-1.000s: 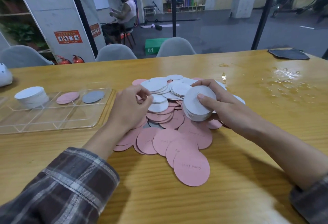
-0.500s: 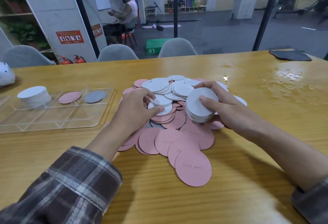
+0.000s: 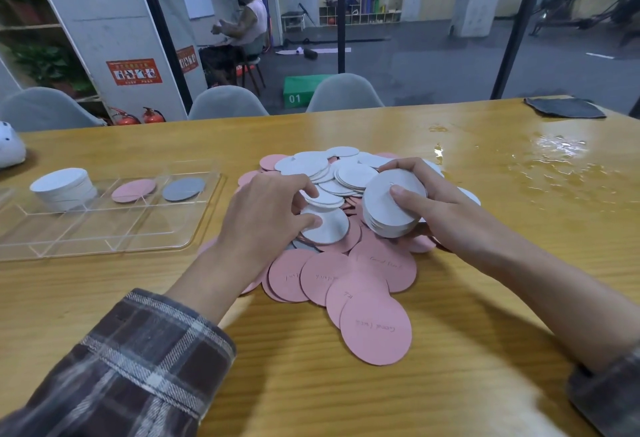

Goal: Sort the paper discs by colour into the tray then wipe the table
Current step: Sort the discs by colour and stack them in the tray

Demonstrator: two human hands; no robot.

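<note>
Far left: clear tray [image 3: 104,232] on the table [image 3: 304,398]. Its back row holds a stack of white discs [image 3: 64,188], one pink disc [image 3: 134,190] and one grey disc [image 3: 183,188], each in its own compartment.

Centre: left hand [image 3: 266,214], fingers and thumb curled, pinches a loose white disc [image 3: 330,228] atop the mixed pile [image 3: 377,270], just right of the tray.

Right hand [image 3: 436,209] grips a thick white bundle [image 3: 388,211], thumb across its face, at the pile's right side.

Far right: wet patch [image 3: 561,159]; dark cloth [image 3: 564,108] at the back edge.

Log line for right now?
phase: sorting | right hand: holds white stack | left hand: pinches white disc | tray: white, pink, grey started | wet patch: unwiped
</note>
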